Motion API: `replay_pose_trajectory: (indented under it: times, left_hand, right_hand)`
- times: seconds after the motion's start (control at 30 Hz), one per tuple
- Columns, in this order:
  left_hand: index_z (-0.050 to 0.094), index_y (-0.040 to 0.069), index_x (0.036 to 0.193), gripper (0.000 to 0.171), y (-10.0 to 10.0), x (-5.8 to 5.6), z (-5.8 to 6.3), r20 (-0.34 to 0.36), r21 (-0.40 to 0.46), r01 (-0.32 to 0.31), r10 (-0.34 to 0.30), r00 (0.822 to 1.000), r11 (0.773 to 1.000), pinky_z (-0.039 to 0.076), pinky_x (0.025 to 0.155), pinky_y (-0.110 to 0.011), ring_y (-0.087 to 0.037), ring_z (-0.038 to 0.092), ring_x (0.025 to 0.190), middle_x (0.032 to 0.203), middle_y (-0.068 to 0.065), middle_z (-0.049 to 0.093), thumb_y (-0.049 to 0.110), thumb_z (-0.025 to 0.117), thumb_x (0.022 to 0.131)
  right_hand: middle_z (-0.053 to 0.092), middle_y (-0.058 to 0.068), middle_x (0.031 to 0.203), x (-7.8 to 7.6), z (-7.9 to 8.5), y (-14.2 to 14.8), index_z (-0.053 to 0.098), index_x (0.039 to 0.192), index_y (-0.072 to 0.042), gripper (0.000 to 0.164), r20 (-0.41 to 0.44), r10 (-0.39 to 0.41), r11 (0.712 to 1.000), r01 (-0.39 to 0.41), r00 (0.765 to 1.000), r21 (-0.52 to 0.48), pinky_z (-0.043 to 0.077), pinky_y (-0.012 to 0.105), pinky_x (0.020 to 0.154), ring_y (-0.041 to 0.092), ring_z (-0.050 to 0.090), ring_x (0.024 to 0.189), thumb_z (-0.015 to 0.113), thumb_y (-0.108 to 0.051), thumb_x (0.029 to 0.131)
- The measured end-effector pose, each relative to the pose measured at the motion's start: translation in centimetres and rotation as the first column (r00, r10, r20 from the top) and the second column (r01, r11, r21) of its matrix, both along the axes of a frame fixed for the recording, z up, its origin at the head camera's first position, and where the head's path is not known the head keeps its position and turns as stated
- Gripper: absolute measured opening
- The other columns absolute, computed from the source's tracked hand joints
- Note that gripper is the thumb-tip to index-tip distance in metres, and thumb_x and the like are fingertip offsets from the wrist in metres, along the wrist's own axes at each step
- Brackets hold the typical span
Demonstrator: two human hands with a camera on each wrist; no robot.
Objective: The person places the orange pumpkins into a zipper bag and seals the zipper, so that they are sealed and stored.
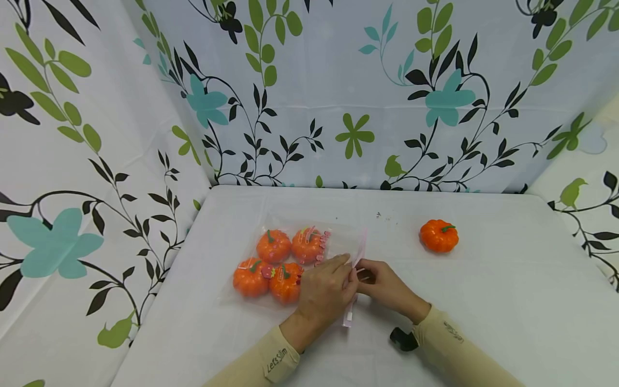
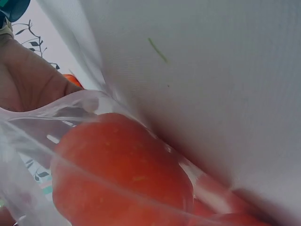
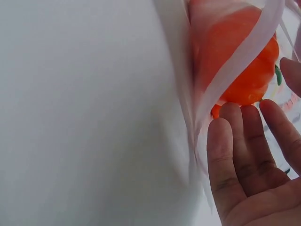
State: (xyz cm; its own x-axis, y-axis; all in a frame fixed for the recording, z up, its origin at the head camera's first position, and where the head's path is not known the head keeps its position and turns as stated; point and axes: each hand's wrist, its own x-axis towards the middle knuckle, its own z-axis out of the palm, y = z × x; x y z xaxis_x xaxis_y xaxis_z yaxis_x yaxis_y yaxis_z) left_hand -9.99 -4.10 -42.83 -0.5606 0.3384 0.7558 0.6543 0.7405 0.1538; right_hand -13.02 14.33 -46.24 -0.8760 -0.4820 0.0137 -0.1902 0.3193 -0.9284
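A clear plastic zip bag (image 1: 340,236) lies on the table with several small orange pumpkins (image 1: 273,246) in it, their stems green. My left hand (image 1: 324,293) lies over the bag's right end and pinches its pale pink mouth edge. Just to the right, my right hand (image 1: 389,287) is at the same edge. Its fingers (image 3: 220,146) look fairly straight in the right wrist view, with their tips by the bag's mouth strip (image 3: 235,56). One pumpkin (image 2: 122,169) shows large through the plastic in the left wrist view. Most left fingertips are hidden.
Another orange pumpkin (image 1: 438,236) sits loose at the right of the white table (image 1: 508,258). A black wrist camera (image 1: 403,339) is by the right sleeve. Patterned curtains (image 1: 314,97) stand behind and at the sides. Small dark marks (image 1: 379,215) dot the cloth.
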Motion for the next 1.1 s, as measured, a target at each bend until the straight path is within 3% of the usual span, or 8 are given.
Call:
replay_pose_trajectory:
  times: [0.2, 0.4, 0.57, 0.73, 0.83, 0.97, 1.1]
  left_hand:
    - [0.076, 0.008, 0.078, 0.009, 0.1, -0.3, 0.0, -0.037, -0.016, -0.028, 0.027, 0.999, 0.999, 0.061, 0.071, -0.033, -0.020, 0.076, 0.086, 0.100, -0.008, 0.077, 0.016, 0.078, 0.081]
    - [0.077, 0.008, 0.078, 0.010, 0.1, -0.7, 0.5, -0.064, -0.017, -0.062, 0.061, 0.996, 0.998, 0.060, 0.067, -0.030, -0.018, 0.075, 0.081, 0.098, -0.006, 0.077, 0.017, 0.076, 0.082]
    - [0.078, 0.007, 0.079, 0.010, 0.0, -0.8, 0.8, -0.032, 0.006, -0.057, 0.057, 0.998, 0.998, 0.060, 0.069, -0.030, -0.018, 0.076, 0.082, 0.099, -0.006, 0.077, 0.016, 0.075, 0.083]
    - [0.078, 0.008, 0.079, 0.007, -0.1, -0.7, 0.6, -0.015, 0.016, -0.047, 0.047, 0.999, 0.999, 0.061, 0.067, -0.030, -0.018, 0.076, 0.082, 0.099, -0.006, 0.077, 0.014, 0.075, 0.082]
    - [0.077, 0.008, 0.077, 0.006, -0.1, -0.7, 0.5, -0.021, 0.027, -0.037, 0.038, 0.999, 0.999, 0.061, 0.066, -0.031, -0.019, 0.076, 0.081, 0.098, -0.006, 0.077, 0.013, 0.077, 0.081]
    - [0.077, 0.008, 0.077, 0.006, 0.0, -0.7, 0.4, -0.027, 0.028, -0.036, 0.037, 0.999, 0.999, 0.061, 0.065, -0.030, -0.019, 0.076, 0.080, 0.097, -0.006, 0.077, 0.013, 0.077, 0.080]
    - [0.077, 0.008, 0.077, 0.007, 0.0, -0.7, 0.4, -0.013, 0.023, -0.040, 0.040, 0.999, 0.999, 0.060, 0.066, -0.029, -0.018, 0.076, 0.081, 0.098, -0.006, 0.077, 0.014, 0.075, 0.081]
  right_hand:
    - [0.070, 0.007, 0.119, 0.1, 0.5, 2.0, 0.069, 0.122, -0.007, 0.035, 0.031, -0.043, 0.999, 0.043, 0.999, 0.001, 0.056, 0.029, 0.087, 0.024, 0.068, 0.103, 0.075, -0.023, 0.092]
    - [0.068, 0.014, 0.122, -0.1, 2.1, 4.8, 0.066, 0.126, -0.003, 0.044, -0.005, -0.111, 0.994, 0.111, 0.994, 0.007, 0.056, 0.028, 0.088, 0.022, 0.068, 0.102, 0.079, -0.022, 0.089]
    - [0.068, 0.015, 0.122, -0.7, 3.5, 7.2, 0.066, 0.127, -0.007, 0.047, -0.098, -0.162, 0.986, 0.166, 0.982, 0.034, 0.056, 0.030, 0.088, 0.027, 0.068, 0.102, 0.083, -0.020, 0.085]
    - [0.067, 0.010, 0.120, -1.5, 4.8, 9.4, 0.060, 0.135, -0.009, 0.060, -0.205, -0.237, 0.966, 0.253, 0.950, 0.052, 0.056, 0.027, 0.088, 0.025, 0.067, 0.105, 0.085, -0.021, 0.082]
    - [0.063, 0.011, 0.129, -2.1, 5.3, 10.5, 0.050, 0.147, -0.011, 0.076, -0.259, -0.293, 0.942, 0.325, 0.920, 0.089, 0.053, 0.039, 0.098, 0.026, 0.062, 0.115, 0.086, -0.023, 0.081]
    - [0.049, 0.012, 0.150, -3.1, 5.2, 12.1, 0.029, 0.160, -0.019, 0.101, -0.308, -0.360, 0.907, 0.408, 0.881, 0.106, 0.039, 0.062, 0.106, 0.040, 0.047, 0.133, 0.089, -0.021, 0.079]
    - [0.028, 0.008, 0.164, -4.2, 4.5, 13.7, 0.009, 0.164, -0.030, 0.120, -0.319, -0.396, 0.892, 0.443, 0.861, 0.086, 0.027, 0.069, 0.110, 0.040, 0.027, 0.147, 0.090, -0.019, 0.076]
